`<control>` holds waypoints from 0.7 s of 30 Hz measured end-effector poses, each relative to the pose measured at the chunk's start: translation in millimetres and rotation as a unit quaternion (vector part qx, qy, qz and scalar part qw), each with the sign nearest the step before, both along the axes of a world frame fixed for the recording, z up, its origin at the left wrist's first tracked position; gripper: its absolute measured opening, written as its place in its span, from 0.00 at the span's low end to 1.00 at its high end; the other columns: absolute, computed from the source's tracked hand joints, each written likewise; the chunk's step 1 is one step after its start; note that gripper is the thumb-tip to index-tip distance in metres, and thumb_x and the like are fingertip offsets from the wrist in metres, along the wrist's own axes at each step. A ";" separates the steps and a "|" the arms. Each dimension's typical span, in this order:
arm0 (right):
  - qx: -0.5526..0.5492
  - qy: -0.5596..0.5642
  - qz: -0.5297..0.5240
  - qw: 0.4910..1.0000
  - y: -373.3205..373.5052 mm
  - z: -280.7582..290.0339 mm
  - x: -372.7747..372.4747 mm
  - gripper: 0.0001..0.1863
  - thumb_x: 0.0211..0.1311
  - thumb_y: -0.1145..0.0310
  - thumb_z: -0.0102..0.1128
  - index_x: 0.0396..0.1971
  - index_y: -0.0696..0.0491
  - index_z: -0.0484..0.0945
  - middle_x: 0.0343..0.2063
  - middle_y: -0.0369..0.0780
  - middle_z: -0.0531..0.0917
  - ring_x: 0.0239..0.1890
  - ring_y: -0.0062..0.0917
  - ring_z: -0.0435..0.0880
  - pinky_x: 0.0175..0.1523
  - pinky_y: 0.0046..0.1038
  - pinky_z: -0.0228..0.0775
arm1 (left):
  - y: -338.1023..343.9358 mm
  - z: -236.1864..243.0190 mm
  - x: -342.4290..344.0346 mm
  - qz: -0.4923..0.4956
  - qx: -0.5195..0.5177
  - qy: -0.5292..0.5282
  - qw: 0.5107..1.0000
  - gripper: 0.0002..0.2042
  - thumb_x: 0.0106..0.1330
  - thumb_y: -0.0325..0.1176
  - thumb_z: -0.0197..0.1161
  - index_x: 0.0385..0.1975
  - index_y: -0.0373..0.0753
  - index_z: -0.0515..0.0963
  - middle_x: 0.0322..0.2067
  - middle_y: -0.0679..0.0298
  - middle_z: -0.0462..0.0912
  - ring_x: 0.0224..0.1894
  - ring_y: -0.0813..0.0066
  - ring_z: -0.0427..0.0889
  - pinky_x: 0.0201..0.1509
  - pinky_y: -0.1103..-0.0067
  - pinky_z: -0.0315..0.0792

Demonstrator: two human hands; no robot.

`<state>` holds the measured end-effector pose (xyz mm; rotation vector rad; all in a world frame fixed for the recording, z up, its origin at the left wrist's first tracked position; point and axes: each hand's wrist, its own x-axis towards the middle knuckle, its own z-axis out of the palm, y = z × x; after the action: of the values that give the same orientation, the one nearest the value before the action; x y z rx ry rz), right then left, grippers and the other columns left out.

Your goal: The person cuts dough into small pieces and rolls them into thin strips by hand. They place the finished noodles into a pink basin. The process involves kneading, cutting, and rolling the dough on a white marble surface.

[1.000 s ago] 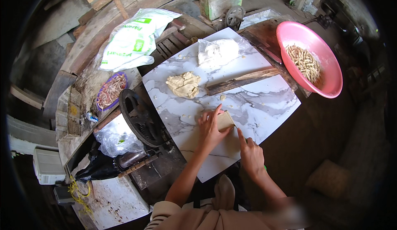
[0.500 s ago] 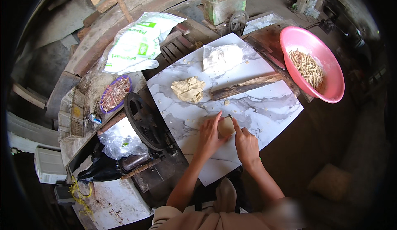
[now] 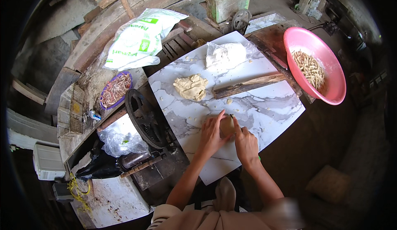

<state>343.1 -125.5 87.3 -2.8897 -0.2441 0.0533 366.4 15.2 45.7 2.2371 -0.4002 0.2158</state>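
Dough: pale beige flat slab [image 3: 227,126] is lying on the white, grey-veined tabletop [image 3: 269,101], between both hands, long axis pointing forward.
Left hand [image 3: 211,133]: holding its left side, thumb nearer, index farther.
Right hand [image 3: 245,144]: flanking its right edge; cannot tell what it is gripping.

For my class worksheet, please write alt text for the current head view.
Left hand holding a pale slab on a marble-patterned board, right hand apparently holding a thin tool beside it. Beyond lie dough, a bagged white mass and a wooden bar; a pink basin sits to the right.
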 end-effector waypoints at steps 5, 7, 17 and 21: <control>-0.001 -0.017 0.002 1.000 0.8 -5.0 -1.4 0.37 0.48 0.82 0.54 0.64 0.56 0.58 0.29 0.50 0.78 0.29 0.40 0.84 0.31 0.35 0.78 | -5.7 -2.2 0.6 0.023 0.034 -0.014 0.999 0.45 0.45 0.37 0.74 0.65 0.41 0.56 0.50 0.67 0.75 0.51 0.65 0.70 0.56 0.68 0.60; 0.005 -0.025 0.003 1.000 0.2 -5.8 -2.5 0.37 0.48 0.82 0.55 0.64 0.56 0.58 0.29 0.50 0.78 0.29 0.40 0.83 0.31 0.35 0.78 | -10.1 -1.9 0.6 0.038 0.043 -0.014 0.998 0.45 0.45 0.37 0.74 0.65 0.41 0.56 0.50 0.68 0.75 0.51 0.65 0.70 0.55 0.67 0.59; 0.000 -0.004 0.006 1.000 -9.3 -5.5 -19.6 0.38 0.47 0.83 0.54 0.63 0.55 0.58 0.29 0.48 0.77 0.29 0.38 0.82 0.31 0.34 0.77 | -18.3 -6.7 1.2 0.073 0.058 -0.027 0.995 0.42 0.47 0.41 0.72 0.64 0.41 0.58 0.47 0.70 0.75 0.50 0.67 0.69 0.53 0.66 0.59; -0.009 0.000 0.008 1.000 -14.9 -4.0 -28.1 0.38 0.47 0.82 0.54 0.64 0.54 0.58 0.28 0.47 0.77 0.28 0.37 0.82 0.31 0.34 0.77 | -18.8 -7.6 0.5 0.078 0.057 -0.036 0.995 0.42 0.46 0.41 0.72 0.64 0.41 0.59 0.47 0.70 0.75 0.50 0.67 0.70 0.53 0.64 0.59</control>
<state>315.0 -140.4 83.3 -2.9050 -0.2675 0.0573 367.0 -3.6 38.1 2.3810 -0.2830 0.3643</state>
